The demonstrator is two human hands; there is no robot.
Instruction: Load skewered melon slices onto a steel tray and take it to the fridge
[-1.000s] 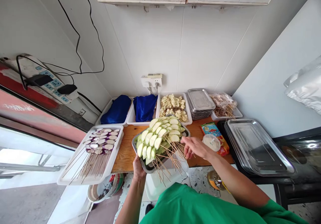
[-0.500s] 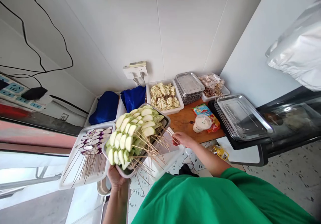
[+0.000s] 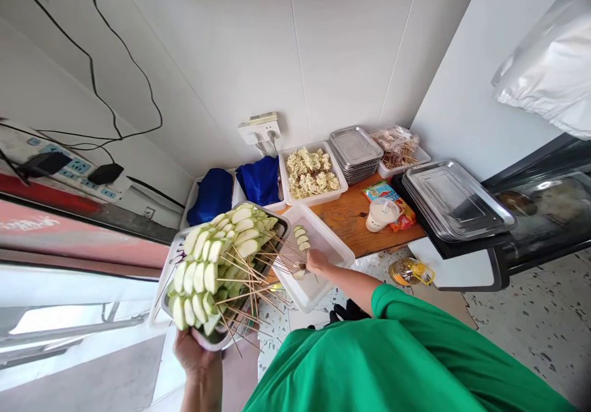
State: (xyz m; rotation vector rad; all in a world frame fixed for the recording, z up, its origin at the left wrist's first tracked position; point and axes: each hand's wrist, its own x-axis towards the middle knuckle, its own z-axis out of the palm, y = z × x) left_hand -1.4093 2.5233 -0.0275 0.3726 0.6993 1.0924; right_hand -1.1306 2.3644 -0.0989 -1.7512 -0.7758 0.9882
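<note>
Skewers of pale green vegetable slices [image 3: 210, 264] heaped on a metal tray [image 3: 221, 335], carried low on the left by the left hand [image 3: 192, 353], closed under the tray's near rim. Sticks fanning out rightward and toward the body, long axes roughly level, pointing at the right hand [image 3: 316, 260]. Right hand nearer to the white tub [image 3: 339, 249], pinched shut on the stick end of one skewer [image 3: 301, 237] lying inside that tub; slices on it running away from the hand, toward the wall, stick end near the body. Heaped tray just left of the tub, stick tips reaching over its left rim, so only a short sideways reach from right hand to pile.

Counts, as far as visible:
- one skewer in the tub, with about four slices; too many on the heaped tray to count
- one white tray of purple-edged slices [image 3: 178, 255], mostly hidden behind the heap
- two trays covered with blue cloth [image 3: 261, 180] at the back of the wooden desk [image 3: 351, 221]
- one white tray of pale folded skewers [image 3: 310, 173]
- two stacks of empty steel trays: a small stack [image 3: 355, 152] by the wall, a larger one [image 3: 455, 199] to the right
- one bag of bare sticks [image 3: 397, 147], one lidded cup [image 3: 381, 214] on a snack packet, one bottle of oil [image 3: 409, 271] on the floor
</note>
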